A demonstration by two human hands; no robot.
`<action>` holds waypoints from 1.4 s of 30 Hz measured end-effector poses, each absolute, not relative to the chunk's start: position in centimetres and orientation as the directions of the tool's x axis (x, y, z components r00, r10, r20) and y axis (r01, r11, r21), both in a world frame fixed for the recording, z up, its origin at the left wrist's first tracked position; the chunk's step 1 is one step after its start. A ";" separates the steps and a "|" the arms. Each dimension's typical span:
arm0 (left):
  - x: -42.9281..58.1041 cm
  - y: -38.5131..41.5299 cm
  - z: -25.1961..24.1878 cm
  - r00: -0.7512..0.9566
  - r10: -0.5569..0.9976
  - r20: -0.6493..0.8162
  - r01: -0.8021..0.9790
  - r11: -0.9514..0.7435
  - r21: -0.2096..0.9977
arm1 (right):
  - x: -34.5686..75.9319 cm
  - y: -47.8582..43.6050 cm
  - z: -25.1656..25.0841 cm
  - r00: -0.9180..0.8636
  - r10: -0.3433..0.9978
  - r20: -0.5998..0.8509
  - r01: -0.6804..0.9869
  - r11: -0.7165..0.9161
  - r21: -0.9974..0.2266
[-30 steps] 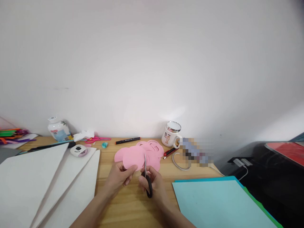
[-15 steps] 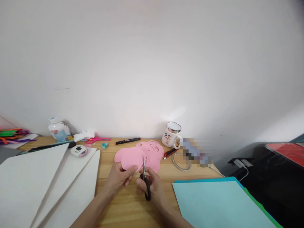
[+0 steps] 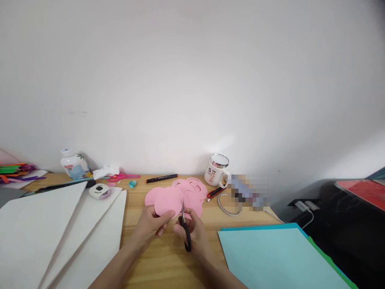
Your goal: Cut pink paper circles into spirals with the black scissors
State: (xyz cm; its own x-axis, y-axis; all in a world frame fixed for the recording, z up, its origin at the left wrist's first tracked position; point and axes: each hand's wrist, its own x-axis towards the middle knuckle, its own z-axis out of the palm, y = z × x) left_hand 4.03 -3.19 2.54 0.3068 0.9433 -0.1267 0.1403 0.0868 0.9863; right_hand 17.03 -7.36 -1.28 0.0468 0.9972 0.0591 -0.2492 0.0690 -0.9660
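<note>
Between thumb and fingers, my left hand point(image 3: 153, 222) pinches the lower edge of a rounded piece of pink paper point(image 3: 168, 202). My right hand point(image 3: 194, 230) grips black-handled scissors point(image 3: 185, 230), with the fingers through the handles. Their blades point away from me and lie along the right edge of the held paper. Whether the blades touch the paper I cannot tell. More cut pink paper shapes point(image 3: 197, 197) lie overlapping on the wooden table just behind and to the right, partly covered by the held piece.
White sheets point(image 3: 36, 228) cover the left side, with a small white device point(image 3: 100, 191) on them. Pink scissors point(image 3: 123, 176), a black marker point(image 3: 162, 178) and a mug point(image 3: 215, 170) stand or lie along the wall. Light blue sheets point(image 3: 270, 253) lie at right.
The scissor blades look closer together now and have shifted slightly right. The held pink paper has moved a touch to the right too.
</note>
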 end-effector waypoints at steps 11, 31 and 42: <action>3.8 -2.8 1.8 0.295 0.948 -0.123 0.087 0.102 0.991 | 17.1 -7.2 -1.9 0.039 0.998 0.042 -0.215 0.049 -0.975; 4.0 -3.0 2.4 0.286 0.947 -0.145 0.137 0.110 0.984 | 16.8 -7.5 -1.4 0.019 0.998 0.054 -0.284 0.057 -0.957; 3.9 -3.0 2.5 0.322 0.938 -0.132 0.125 0.096 0.987 | 17.3 -7.4 -1.5 0.002 0.997 0.076 -0.258 0.074 -0.963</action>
